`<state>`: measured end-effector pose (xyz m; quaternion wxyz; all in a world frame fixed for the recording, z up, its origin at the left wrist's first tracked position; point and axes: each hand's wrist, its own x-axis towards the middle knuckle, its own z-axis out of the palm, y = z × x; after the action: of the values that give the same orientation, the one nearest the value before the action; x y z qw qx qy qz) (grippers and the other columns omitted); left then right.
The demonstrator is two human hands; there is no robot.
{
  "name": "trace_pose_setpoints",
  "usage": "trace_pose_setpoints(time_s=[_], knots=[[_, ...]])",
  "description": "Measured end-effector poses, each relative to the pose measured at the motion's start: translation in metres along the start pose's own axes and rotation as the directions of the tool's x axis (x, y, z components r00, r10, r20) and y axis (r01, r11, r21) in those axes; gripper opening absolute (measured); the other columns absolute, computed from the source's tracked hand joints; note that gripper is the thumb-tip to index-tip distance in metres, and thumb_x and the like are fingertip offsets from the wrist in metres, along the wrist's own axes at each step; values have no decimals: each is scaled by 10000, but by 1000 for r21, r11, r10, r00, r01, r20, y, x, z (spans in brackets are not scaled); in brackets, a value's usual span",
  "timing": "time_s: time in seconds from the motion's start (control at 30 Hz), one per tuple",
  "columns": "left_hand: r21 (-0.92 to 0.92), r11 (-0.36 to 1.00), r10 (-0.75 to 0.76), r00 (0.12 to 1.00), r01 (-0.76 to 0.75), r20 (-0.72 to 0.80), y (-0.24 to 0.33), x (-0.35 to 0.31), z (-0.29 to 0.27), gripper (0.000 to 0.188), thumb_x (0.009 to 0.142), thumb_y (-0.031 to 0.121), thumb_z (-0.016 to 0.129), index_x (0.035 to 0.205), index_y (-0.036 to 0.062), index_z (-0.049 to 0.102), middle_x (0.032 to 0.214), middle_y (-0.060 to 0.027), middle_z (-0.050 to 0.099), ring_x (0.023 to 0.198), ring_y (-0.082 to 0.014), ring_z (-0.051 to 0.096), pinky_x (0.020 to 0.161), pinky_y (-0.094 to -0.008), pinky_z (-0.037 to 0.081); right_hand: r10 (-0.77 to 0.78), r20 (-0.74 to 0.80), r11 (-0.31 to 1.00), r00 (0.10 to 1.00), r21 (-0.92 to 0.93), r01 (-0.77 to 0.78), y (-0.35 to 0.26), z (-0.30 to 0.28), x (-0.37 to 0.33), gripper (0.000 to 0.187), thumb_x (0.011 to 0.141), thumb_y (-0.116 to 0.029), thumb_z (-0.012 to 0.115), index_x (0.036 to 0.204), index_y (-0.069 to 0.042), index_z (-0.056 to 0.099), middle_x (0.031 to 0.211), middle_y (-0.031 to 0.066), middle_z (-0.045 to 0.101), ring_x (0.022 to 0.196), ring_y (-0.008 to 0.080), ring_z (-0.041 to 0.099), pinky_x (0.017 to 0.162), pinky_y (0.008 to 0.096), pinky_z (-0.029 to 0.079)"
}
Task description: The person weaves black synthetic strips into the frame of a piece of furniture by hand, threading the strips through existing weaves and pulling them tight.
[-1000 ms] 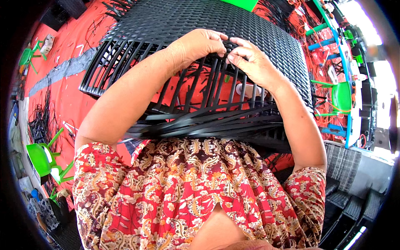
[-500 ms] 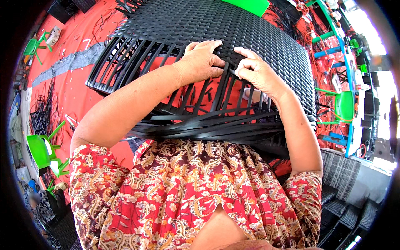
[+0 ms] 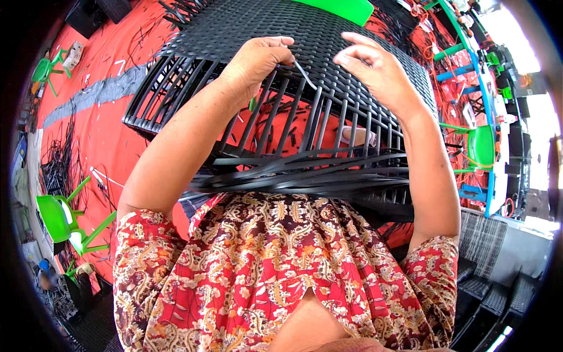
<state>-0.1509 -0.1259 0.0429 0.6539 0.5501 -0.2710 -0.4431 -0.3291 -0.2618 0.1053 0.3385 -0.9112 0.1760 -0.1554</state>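
A: Where are the two hands?
B: Apart, both at the near side of the woven black panel (image 3: 240, 32). The left hand (image 3: 257, 63) has its thumb and fingers pinched together on the end of a thin strip (image 3: 303, 74).
A: And the right hand (image 3: 380, 73)?
B: Unclenched, thumb and fingers spread, with nothing gripped in it. It is over the weave, though from this angle I can't tell whether the fingertips touch it.
A: Where does the strip run?
B: From the left fingertips down and to the right, to the edge of the weave, where the bare black slats (image 3: 317, 111) begin. They stand side by side with gaps between them.
A: What is nearer the body?
B: A loose bundle of black strips (image 3: 305, 179), lying across the slats just in front of the patterned shirt (image 3: 264, 264).
A: And farther out?
B: A bright green piece (image 3: 337, 8) shows at the panel's far edge. Red floor covering (image 3: 88, 146) spreads to the left, crossed by a grey band (image 3: 94, 97). A green chair (image 3: 54, 218) stands on that side. To the right there is a green seat (image 3: 481, 146) beside a blue frame (image 3: 454, 77).
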Motion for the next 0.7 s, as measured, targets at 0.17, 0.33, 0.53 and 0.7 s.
trace_pose_setpoints(time_s=[0.17,0.33,0.53,0.7], knots=[[247,953,175,984,-173,17,-1,1,6,88,722,100,609,697,24,648,1248,-139,516,1070,-171,503,952,-294,328,-70,142,996,987,60,62,2,43,24,319,856,-313,598,945,-15,673,1264,258,491,1143,315,512,950,351,395],[568,790,163,972,-231,169,1,-1,-13,181,798,193,638,798,16,674,1225,-139,534,1074,-179,527,901,-287,387,95,211,963,973,226,-143,12,57,18,332,882,-326,567,900,-18,689,1292,215,484,1144,264,511,947,316,380],[894,228,221,915,-385,337,-5,-24,-23,171,774,282,642,907,203,716,1369,-129,413,1249,-332,378,1034,-429,291,155,211,948,965,245,-206,19,55,8,302,864,-297,601,793,-14,681,1303,229,468,1155,243,499,935,296,377],[945,57,64,946,-322,318,-14,-28,-7,238,794,341,624,1002,253,703,1440,-123,311,1342,-299,241,1068,-479,171,168,323,929,931,265,-259,24,49,5,270,804,-225,638,654,-2,611,1308,244,461,1115,216,514,866,292,397]])
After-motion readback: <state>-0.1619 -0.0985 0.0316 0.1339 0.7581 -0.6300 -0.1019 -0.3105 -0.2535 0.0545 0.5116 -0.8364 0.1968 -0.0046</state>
